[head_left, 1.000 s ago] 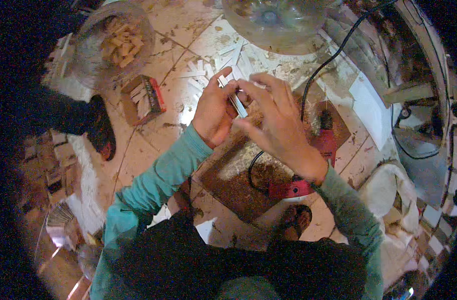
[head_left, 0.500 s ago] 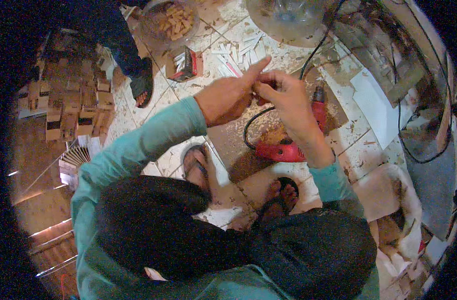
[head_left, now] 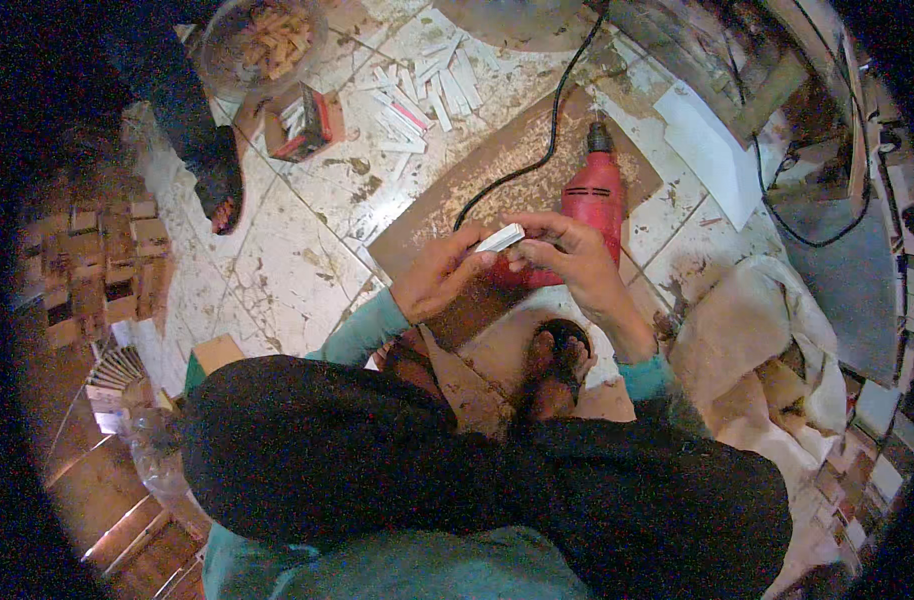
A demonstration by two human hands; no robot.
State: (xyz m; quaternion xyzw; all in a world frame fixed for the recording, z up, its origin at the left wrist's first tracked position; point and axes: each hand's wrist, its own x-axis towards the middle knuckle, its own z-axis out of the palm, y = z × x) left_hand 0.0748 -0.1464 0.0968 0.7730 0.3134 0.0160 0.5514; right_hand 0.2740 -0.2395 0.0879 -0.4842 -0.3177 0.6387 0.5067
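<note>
Dusty tile floor (head_left: 277, 260) | both my hands, left hand (head_left: 439, 275) and right hand (head_left: 567, 255), pinch white stick (head_left: 500, 238) ends, steadying it above red drill (head_left: 592, 200)

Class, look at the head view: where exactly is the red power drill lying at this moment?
The red power drill lies on the brown board on the tiled floor, upper centre-right of the head view, just beyond the right hand, with its black cord running off toward the top.
</note>
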